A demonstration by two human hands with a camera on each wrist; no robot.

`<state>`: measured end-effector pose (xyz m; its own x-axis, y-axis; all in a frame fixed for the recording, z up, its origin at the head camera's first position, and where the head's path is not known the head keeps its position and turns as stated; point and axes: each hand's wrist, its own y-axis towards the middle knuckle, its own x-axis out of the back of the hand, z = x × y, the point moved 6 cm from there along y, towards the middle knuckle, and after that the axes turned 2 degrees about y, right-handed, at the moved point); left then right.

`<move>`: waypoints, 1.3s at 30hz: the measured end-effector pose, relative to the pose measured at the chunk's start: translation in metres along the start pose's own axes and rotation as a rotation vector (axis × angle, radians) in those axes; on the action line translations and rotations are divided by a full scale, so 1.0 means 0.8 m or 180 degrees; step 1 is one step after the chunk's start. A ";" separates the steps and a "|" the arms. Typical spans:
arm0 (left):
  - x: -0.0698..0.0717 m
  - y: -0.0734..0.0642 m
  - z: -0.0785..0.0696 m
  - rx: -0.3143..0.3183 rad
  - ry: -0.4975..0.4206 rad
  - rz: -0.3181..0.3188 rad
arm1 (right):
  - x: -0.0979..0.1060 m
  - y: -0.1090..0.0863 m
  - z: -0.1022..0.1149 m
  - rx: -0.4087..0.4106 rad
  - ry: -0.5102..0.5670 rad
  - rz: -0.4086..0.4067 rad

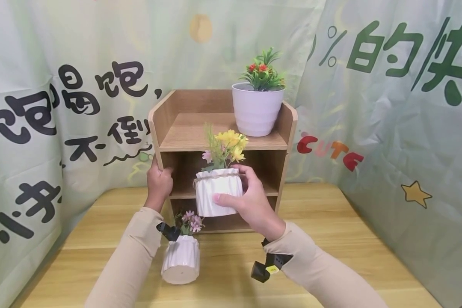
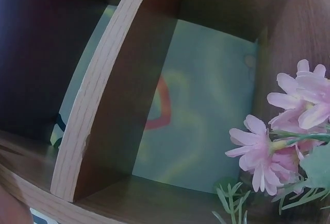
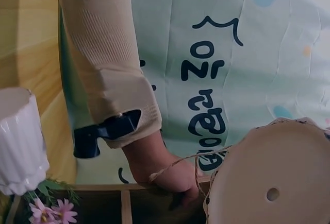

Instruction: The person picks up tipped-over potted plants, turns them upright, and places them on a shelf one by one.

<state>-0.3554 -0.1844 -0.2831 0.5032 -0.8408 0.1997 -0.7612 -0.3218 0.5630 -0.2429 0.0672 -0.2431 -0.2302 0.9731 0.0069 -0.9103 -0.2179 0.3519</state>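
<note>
Your right hand [image 1: 256,203], fingers curled, holds a white fluted pot of yellow flowers [image 1: 215,194] before the brown wooden shelf [image 1: 200,130] your left hand [image 1: 159,185] grips; a smooth white red-flowered pot [image 1: 258,112] looks placed on top, a white fluted pink-flowered pot [image 1: 182,256] on the tabletop [image 1: 327,214] apparently not yet shelved

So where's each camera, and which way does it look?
Head: on the head, looking forward and down at the shelf; shows sleeves, left hand, right hand.
Left wrist: on that wrist, looking into the shelf past pink flowers; a bit of skin shows.
Right wrist: on that wrist, looking across at the held pot's underside; shows left sleeve, left hand.
Head and right wrist both show the left hand.
</note>
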 end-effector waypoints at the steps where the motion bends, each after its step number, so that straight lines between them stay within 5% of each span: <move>1: 0.000 0.001 0.000 -0.0002 -0.0002 -0.0001 | 0.000 0.001 0.002 0.0022 -0.0023 -0.0006; 39: -0.001 0.001 0.001 0.0011 -0.0030 0.0011 | 0.004 0.023 0.035 0.0514 -0.0203 -0.0259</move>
<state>-0.3564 -0.1845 -0.2834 0.4967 -0.8460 0.1940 -0.7644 -0.3204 0.5595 -0.2510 0.0687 -0.2103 -0.1313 0.9909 0.0298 -0.8568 -0.1286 0.4993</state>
